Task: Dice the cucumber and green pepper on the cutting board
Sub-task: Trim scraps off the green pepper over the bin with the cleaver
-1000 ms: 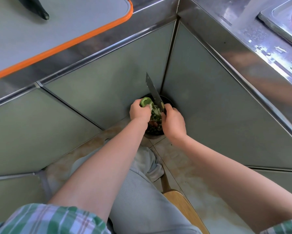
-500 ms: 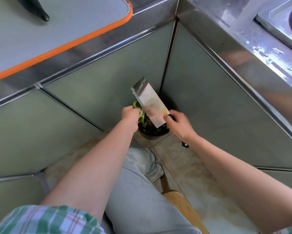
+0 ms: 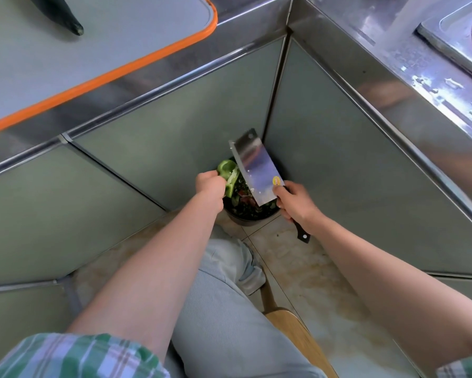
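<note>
Floor corner below the worktop (image 3: 158, 69): a dark round bin (image 3: 252, 215) stands where two grey-green cabinet panels (image 3: 147, 148) meet; it holds dark scraps with green and red bits.
Left hand (image 3: 211, 184): reaches down to the bin's left rim, its grip closed round a piece of green pepper.
Green pepper (image 3: 227, 170): bright green with pale inner flesh showing, held over the bin's left edge, just beside the blade and well apart from the cutting board.
Right hand (image 3: 294, 203): at the bin's right rim, its grip wrapped round the black handle of a cleaver.
Cleaver (image 3: 256, 170): broad steel blade angled up and away over the bin, flat face towards the camera, a yellow sticker near the hand and small white flecks on the steel; the handle end sticks out below the hand.
Cutting board (image 3: 65, 64): grey with an orange rim, lying on the steel worktop at upper left.
Cucumber (image 3: 62, 16): only a dark tapered end shows, lying on the board at the top edge of the view.
Sink (image 3: 453, 31): steel, upper right corner, with wet spots on the worktop beside it.
Person: bare forearms, green plaid sleeves (image 3: 79, 356), pale grey trousers (image 3: 229, 309), one knee between the arms.
Stool (image 3: 292, 331): a wooden edge beside the knee.
Floor (image 3: 297, 255): pale tiles with brownish stains.
</note>
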`<state>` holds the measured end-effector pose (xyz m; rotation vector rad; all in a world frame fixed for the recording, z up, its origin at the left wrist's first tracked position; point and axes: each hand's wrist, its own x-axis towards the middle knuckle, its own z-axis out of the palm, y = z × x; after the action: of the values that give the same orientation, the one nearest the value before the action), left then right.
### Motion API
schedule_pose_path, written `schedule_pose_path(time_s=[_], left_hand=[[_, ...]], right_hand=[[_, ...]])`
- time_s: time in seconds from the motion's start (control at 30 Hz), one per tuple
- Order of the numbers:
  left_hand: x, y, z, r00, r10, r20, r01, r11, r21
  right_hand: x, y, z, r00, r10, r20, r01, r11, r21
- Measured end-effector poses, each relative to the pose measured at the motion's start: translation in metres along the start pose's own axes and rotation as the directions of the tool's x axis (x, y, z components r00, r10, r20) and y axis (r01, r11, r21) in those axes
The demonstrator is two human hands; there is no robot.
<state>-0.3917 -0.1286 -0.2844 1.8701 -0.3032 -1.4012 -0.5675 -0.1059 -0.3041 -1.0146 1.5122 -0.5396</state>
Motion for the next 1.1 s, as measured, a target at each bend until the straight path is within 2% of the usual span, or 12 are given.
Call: schedule_pose_path(time_s=[0.1, 0.23, 0.3, 0.43, 0.5, 0.57, 0.63, 0.7, 0.8, 0.93, 1.03, 1.1], left_hand=[[-0.002, 0.001, -0.001, 1.000, -0.008, 0.017, 0.009, 0.999, -0.047], [0.000, 0.001, 0.000, 1.000, -0.003, -0.013, 0.002, 0.999, -0.054], [0.005, -0.001, 0.000, 0.999, 0.024, -0.035, -0.025, 0.999, -0.031], [0.010, -0.002, -0.001, 0.989, 0.093, -0.114, -0.089, 0.995, 0.042], [0.010, 0.000, -0.001, 0.980, 0.133, -0.148, -0.125, 0.990, 0.066], [0.010, 0.001, -0.002, 0.976, 0.157, -0.149, -0.146, 0.986, 0.080], [0.012, 0.000, -0.002, 0.974, 0.167, -0.153, -0.155, 0.984, 0.088], [0.013, -0.001, -0.003, 0.970, 0.183, -0.157, -0.168, 0.980, 0.106], [0.015, -0.003, -0.004, 0.968, 0.205, -0.145, -0.189, 0.975, 0.115], [0.017, -0.005, -0.006, 0.966, 0.217, -0.138, -0.199, 0.972, 0.128], [0.019, -0.005, -0.007, 0.965, 0.222, -0.139, -0.208, 0.972, 0.108], [0.020, -0.004, -0.008, 0.965, 0.214, -0.150, -0.200, 0.974, 0.107]], right_hand=[[0.000, 0.001, -0.001, 1.000, -0.004, 0.025, 0.006, 0.998, -0.064], [0.001, 0.002, -0.002, 1.000, 0.020, -0.003, -0.020, 1.000, -0.013], [0.001, 0.002, -0.002, 0.999, 0.007, 0.042, -0.004, 0.998, -0.063], [0.001, 0.006, -0.007, 0.998, 0.062, -0.006, -0.063, 0.995, -0.073], [-0.001, 0.007, -0.009, 0.996, 0.065, 0.062, -0.061, 0.996, -0.068], [0.000, 0.009, -0.011, 0.991, 0.065, 0.113, -0.051, 0.991, -0.127], [0.002, 0.010, -0.013, 0.996, 0.065, 0.065, -0.054, 0.984, -0.168], [0.001, 0.009, -0.015, 0.997, 0.072, 0.042, -0.065, 0.987, -0.144], [-0.001, 0.008, -0.016, 0.990, 0.080, 0.118, -0.062, 0.986, -0.154], [0.001, 0.007, -0.017, 0.996, 0.076, 0.040, -0.068, 0.983, -0.173], [0.000, 0.007, -0.016, 0.992, 0.071, 0.109, -0.052, 0.984, -0.168], [0.000, 0.009, -0.015, 0.994, 0.061, 0.094, -0.042, 0.982, -0.186]])
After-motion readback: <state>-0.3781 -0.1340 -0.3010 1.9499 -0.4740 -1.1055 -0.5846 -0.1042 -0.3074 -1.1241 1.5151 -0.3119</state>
